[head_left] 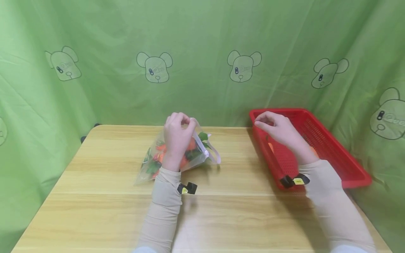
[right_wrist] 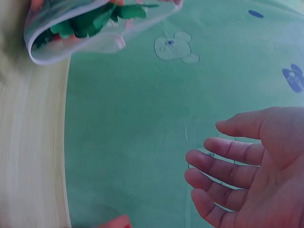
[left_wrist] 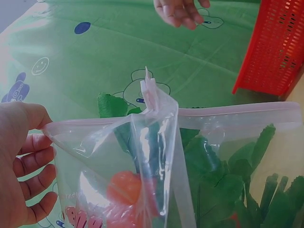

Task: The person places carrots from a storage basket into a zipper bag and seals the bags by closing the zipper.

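Observation:
My left hand point(head_left: 177, 137) pinches the top corner of a clear zip bag point(left_wrist: 90, 142) between thumb and forefinger, its other fingers loosely bent. The bag stands slanted on the table, its white-edged mouth point(right_wrist: 50, 61) gaping toward the right. Inside are green leafy pieces point(left_wrist: 209, 175) and orange-red vegetable-like pieces point(left_wrist: 124, 187), partly blurred by the plastic. Some leaves point(head_left: 203, 136) poke up at the mouth. My right hand point(head_left: 278, 128) hangs over the left side of a red plastic basket point(head_left: 349, 163), fingers loosely bent and holding nothing.
Orange pieces point(head_left: 271, 147) lie in the basket, partly hidden by my right arm. The basket stands at the right of the wooden table point(head_left: 104, 211). A green curtain point(head_left: 202, 98) with bear-head prints hangs behind the table's far edge and along both sides.

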The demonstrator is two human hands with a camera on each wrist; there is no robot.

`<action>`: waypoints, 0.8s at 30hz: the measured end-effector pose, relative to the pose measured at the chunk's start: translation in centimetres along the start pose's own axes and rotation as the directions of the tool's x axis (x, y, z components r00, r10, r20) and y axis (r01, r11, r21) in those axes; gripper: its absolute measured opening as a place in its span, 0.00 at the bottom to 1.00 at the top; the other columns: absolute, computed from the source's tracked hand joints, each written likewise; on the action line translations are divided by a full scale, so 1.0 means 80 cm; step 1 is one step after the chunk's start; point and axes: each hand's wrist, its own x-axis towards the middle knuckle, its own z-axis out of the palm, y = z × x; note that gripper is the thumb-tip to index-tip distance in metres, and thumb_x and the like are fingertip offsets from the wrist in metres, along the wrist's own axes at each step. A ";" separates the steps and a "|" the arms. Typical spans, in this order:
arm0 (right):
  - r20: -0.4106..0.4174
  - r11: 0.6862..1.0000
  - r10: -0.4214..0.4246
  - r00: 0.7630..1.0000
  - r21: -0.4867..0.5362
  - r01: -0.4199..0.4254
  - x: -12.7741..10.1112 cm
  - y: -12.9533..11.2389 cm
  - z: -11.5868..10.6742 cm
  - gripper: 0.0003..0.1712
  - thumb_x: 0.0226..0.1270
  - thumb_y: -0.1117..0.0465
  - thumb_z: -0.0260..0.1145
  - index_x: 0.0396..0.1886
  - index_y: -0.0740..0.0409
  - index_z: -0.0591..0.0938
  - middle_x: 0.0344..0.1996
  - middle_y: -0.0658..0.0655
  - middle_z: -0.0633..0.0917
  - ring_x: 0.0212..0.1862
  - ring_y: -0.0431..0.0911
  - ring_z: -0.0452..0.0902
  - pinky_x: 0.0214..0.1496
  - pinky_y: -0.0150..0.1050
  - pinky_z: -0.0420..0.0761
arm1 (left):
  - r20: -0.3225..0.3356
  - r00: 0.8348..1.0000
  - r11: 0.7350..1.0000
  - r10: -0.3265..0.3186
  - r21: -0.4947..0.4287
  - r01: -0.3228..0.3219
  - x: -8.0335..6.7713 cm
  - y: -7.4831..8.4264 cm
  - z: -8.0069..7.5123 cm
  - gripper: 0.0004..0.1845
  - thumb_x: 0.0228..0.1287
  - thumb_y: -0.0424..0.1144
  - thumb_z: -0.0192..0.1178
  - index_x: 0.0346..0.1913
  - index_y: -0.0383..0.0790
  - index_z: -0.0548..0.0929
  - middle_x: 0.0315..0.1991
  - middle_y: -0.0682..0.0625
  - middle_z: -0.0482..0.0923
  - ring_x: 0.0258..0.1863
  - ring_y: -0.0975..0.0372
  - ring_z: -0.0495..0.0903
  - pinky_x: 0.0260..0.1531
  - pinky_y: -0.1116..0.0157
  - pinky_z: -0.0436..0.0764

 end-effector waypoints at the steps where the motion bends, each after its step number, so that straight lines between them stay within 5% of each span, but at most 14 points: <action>1: -0.005 1.000 0.005 1.000 -0.003 -0.005 0.000 0.003 -0.002 0.18 0.71 0.50 0.59 0.52 0.56 0.78 0.48 0.61 0.84 0.49 0.52 0.78 0.47 0.43 0.77 | 0.000 1.000 1.000 0.001 -0.001 -0.001 0.000 0.000 0.000 0.07 0.56 0.35 0.64 0.26 0.35 0.80 0.31 0.42 0.81 0.35 0.51 0.78 0.42 0.58 0.78; 13: -0.042 0.997 0.069 0.997 -0.020 -0.070 0.005 0.040 -0.023 0.24 0.71 0.45 0.56 0.54 0.58 0.77 0.51 0.65 0.82 0.52 0.52 0.75 0.49 0.44 0.74 | 0.007 1.000 1.000 0.002 -0.004 -0.002 0.000 0.000 -0.001 0.07 0.56 0.35 0.63 0.26 0.35 0.80 0.31 0.42 0.81 0.35 0.51 0.78 0.42 0.58 0.78; 24: -0.063 0.989 0.150 0.987 0.002 -0.150 0.016 0.094 -0.035 0.26 0.72 0.44 0.54 0.55 0.61 0.76 0.51 0.68 0.81 0.41 0.36 0.73 0.44 0.38 0.72 | 0.013 1.000 1.000 -0.003 -0.003 0.003 0.000 -0.002 -0.001 0.07 0.56 0.36 0.63 0.26 0.35 0.80 0.32 0.43 0.81 0.36 0.52 0.78 0.42 0.58 0.78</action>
